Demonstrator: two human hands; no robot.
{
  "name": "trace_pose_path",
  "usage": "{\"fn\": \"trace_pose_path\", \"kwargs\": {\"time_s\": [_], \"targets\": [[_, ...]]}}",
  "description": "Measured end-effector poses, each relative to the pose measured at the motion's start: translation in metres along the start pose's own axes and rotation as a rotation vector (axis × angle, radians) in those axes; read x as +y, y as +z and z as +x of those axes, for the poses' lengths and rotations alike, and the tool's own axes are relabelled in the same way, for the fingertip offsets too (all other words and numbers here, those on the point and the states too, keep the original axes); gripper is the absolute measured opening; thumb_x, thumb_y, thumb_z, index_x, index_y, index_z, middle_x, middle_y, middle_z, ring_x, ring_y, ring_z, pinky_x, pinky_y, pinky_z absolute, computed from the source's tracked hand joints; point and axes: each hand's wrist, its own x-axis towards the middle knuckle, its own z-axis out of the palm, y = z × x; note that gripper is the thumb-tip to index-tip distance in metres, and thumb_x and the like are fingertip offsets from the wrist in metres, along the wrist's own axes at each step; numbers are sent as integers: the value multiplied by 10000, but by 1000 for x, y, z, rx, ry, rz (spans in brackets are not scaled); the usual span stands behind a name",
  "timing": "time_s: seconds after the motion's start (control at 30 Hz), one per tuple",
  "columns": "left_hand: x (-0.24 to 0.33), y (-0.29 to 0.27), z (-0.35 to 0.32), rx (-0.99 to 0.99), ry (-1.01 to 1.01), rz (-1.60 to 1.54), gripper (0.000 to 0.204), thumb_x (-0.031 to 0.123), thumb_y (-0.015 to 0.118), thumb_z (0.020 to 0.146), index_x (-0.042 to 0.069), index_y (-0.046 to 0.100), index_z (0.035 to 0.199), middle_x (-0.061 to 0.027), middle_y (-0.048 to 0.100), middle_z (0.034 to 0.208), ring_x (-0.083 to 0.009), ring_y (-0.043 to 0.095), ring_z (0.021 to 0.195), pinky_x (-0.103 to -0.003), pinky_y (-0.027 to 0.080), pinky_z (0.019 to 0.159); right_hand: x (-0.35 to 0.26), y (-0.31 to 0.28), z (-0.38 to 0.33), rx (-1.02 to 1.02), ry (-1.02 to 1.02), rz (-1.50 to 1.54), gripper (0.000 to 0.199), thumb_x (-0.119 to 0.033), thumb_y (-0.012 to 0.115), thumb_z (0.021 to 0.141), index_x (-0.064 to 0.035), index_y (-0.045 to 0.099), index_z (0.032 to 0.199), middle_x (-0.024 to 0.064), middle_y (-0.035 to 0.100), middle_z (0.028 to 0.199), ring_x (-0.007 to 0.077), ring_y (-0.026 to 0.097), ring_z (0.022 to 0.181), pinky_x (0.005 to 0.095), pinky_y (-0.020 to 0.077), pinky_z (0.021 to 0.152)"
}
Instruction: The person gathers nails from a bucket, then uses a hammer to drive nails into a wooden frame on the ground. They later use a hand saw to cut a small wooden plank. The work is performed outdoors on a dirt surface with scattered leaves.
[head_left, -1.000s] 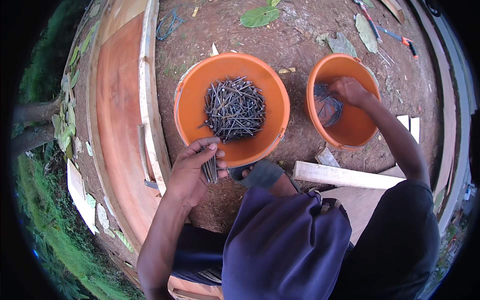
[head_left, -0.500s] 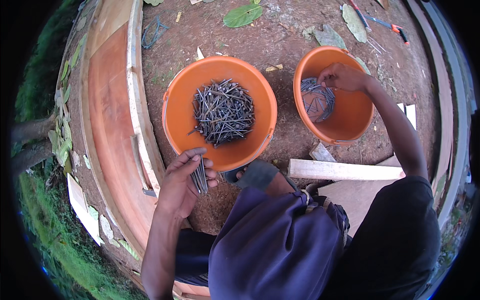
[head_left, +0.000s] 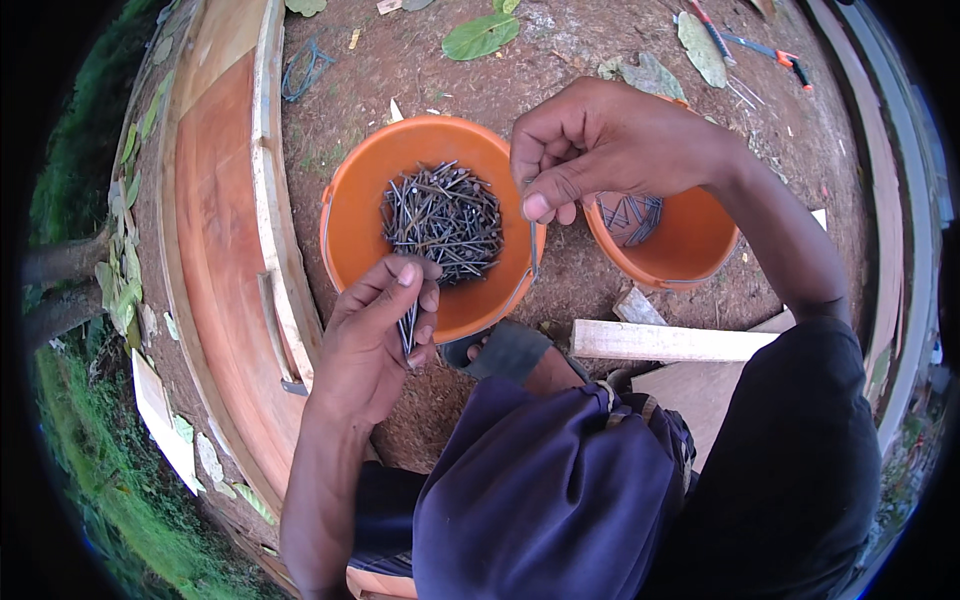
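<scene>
My left hand [head_left: 372, 335] is closed around a small bunch of nails [head_left: 408, 328], their shanks pointing down below the thumb. It is at the near edge of a large orange bucket [head_left: 350, 225], which holds a heap of loose nails [head_left: 440, 218]. My right hand [head_left: 600, 150] is raised between that bucket and a second orange bucket [head_left: 700, 240], thumb and fingers pinched together. Whatever may be in this pinch is too small to make out. A smaller lot of nails [head_left: 640, 220] lies in the second bucket, partly hidden by my right hand.
A wooden panel [head_left: 220, 220] runs along the left, with a hammer [head_left: 285, 335] lying on its edge. A pale plank [head_left: 670, 341] lies near my right knee. On the dirt farther off are a saw [head_left: 770, 50] and several big leaves [head_left: 480, 37].
My right hand has come up out of the right bucket and moved left, toward the large one. My left hand has turned slightly, still holding the nails, its thumb now across their upper ends.
</scene>
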Motion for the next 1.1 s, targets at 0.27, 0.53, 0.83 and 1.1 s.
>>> {"fn": "trace_pose_path", "kwargs": {"time_s": [0.27,0.53,0.83,1.1], "targets": [[29,30,3,-201,78,96,217,263,634,1024,56,580,1058,29,481,796,-11,334,528,-155,269,432,-13,16,21,-13,-142,-18,243,-272,744,951,-34,698,927,-26,633,716,37,578,630,213,452,565],[36,21,4,-12,-5,78,177,228,568,1062,53,586,1041,31,489,743,-18,360,523,-189,278,435,-11,31,45,-7,-81,26,308,-333,684,986,-36,699,909,-6,630,726,64,562,632,235,463,591],[48,-47,-44,30,-11,149,226,248,650,1019,37,624,1094,48,444,611,-34,361,478,-208,268,422,-39,82,113,-276,-57,20,397,-388,639,1013,-37,666,829,-15,577,671,65,540,631,249,434,579],[24,-85,-94,191,-1,98,277,255,682,997,28,628,1146,64,410,592,-38,332,470,-223,249,430,-54,142,161,-516,-146,-36,364,-366,634,1024,-50,649,844,-36,572,667,32,529,614,226,432,559]]}}
